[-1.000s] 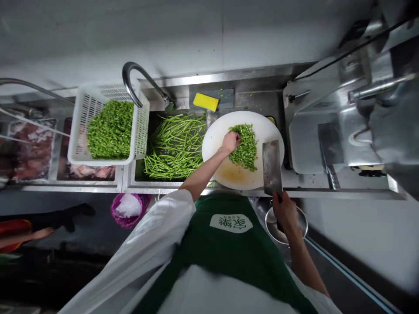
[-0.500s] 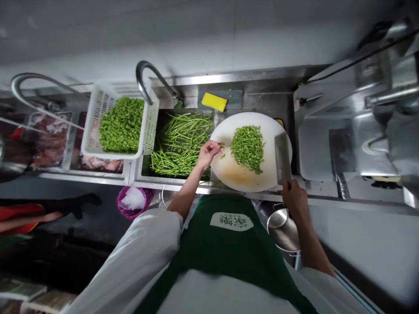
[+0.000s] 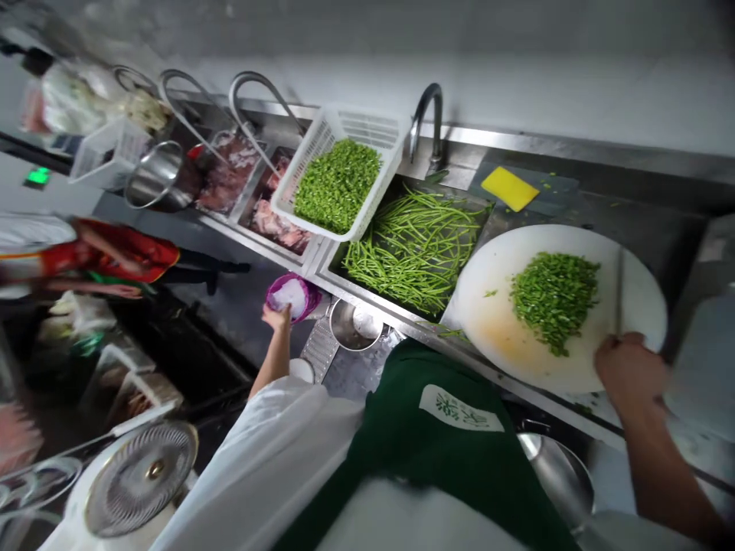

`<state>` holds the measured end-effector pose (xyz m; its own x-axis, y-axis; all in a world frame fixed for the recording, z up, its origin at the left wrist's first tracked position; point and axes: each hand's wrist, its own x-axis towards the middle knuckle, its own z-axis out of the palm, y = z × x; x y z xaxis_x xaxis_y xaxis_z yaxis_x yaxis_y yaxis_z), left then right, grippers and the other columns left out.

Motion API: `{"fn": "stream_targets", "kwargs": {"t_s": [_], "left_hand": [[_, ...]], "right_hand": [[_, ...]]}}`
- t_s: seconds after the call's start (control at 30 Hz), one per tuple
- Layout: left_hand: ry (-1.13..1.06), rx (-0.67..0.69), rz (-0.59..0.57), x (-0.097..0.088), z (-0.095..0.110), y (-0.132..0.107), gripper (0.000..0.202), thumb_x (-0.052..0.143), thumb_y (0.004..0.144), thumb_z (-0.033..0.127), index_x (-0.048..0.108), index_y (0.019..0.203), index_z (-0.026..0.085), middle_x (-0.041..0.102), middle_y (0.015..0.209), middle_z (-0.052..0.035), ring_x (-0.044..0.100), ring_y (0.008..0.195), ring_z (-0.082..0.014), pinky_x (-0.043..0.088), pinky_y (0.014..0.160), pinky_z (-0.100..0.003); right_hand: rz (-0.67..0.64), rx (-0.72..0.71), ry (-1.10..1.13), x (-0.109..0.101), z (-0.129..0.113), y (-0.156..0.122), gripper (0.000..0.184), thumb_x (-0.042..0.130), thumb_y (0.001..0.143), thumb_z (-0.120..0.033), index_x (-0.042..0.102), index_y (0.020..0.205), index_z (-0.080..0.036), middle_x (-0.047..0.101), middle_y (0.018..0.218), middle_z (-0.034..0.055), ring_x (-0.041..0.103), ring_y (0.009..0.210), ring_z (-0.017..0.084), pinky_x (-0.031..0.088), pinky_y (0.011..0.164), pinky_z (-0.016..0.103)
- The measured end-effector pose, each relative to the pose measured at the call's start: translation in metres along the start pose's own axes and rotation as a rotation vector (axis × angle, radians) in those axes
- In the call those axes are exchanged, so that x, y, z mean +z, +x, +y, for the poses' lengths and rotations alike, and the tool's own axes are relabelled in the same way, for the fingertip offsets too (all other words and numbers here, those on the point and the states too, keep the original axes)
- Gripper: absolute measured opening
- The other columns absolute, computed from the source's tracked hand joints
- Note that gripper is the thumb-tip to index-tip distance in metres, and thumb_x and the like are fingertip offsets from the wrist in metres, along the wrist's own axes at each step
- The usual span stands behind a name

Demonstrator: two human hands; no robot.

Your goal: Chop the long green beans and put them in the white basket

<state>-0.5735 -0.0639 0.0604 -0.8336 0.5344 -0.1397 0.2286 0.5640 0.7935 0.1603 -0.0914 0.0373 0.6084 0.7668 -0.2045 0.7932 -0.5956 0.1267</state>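
Steel, likely heavy, our cleaver (image 3: 619,295) holds best where our right fingers (image 3: 615,350) clasp it (left fingers (image 3: 278,312): we can't tell).

Left hand (image 3: 277,315): moved from round board (image 3: 482,268) toward purple bin (image 3: 313,298)
Cleaver (image 3: 619,295): turned from broadside to edge-on
Fan (image 3: 138,490): come into view

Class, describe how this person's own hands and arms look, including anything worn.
Both the left hand and right hand are ungloved. A loose white sleeve ends partway along the left forearm; the visible right forearm is bare. Between the arms hangs a dark green apron with a white patch bearing green characters.
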Motion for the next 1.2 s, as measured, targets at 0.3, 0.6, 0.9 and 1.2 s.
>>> {"fn": "stream_targets", "kwargs": {"t_s": [0.3,0.6,0.9,1.2], "left_hand": [[-0.09,0.894,-0.709,0.246,0.048,-0.147,0.024,0.056,0.093,0.028,0.069,0.111,0.018,0.072,0.113,-0.0126,0.066,0.112,-0.0248,0.049,0.108,-0.043],[-0.032,1.052,-1.117,0.406,0.093,-0.374,0.068,0.048,0.101,0.055,0.042,0.154,0.014,0.029,0.167,-0.0221,0.026,0.158,-0.0323,0.023,0.13,-0.054],[0.048,1.235,-1.07,0.38,0.085,-0.426,0.09,0.067,0.087,0.066,0.037,0.16,0.021,0.011,0.173,-0.0177,0.01,0.16,-0.0386,0.017,0.129,-0.06],[0.098,1.319,-0.976,0.38,0.08,-0.458,0.084,0.075,0.082,0.062,0.05,0.153,0.025,0.019,0.171,-0.0145,0.015,0.159,-0.0398,0.011,0.129,-0.064]], "right_hand": [[-0.031,0.111,0.417,-0.015,0.022,-0.052,0.027,0.051,0.097,-0.035,0.065,0.099,-0.012,0.07,0.073,0.0131,0.066,0.066,0.023,0.045,0.065,0.031],[-0.154,0.427,1.076,0.057,0.077,-0.169,0.052,0.063,0.076,-0.075,0.05,0.065,-0.026,0.055,0.045,0.0016,0.055,0.043,0.021,0.043,0.044,0.032],[-0.198,0.453,1.163,0.058,0.004,-0.125,0.031,0.063,0.082,-0.051,0.052,0.07,-0.025,0.058,0.048,0.0021,0.058,0.048,0.021,0.047,0.053,0.031],[-0.26,0.229,1.324,0.057,-0.033,-0.087,0.022,0.059,0.086,-0.043,0.049,0.077,-0.026,0.055,0.047,-0.0039,0.052,0.041,0.017,0.042,0.045,0.028]]}}
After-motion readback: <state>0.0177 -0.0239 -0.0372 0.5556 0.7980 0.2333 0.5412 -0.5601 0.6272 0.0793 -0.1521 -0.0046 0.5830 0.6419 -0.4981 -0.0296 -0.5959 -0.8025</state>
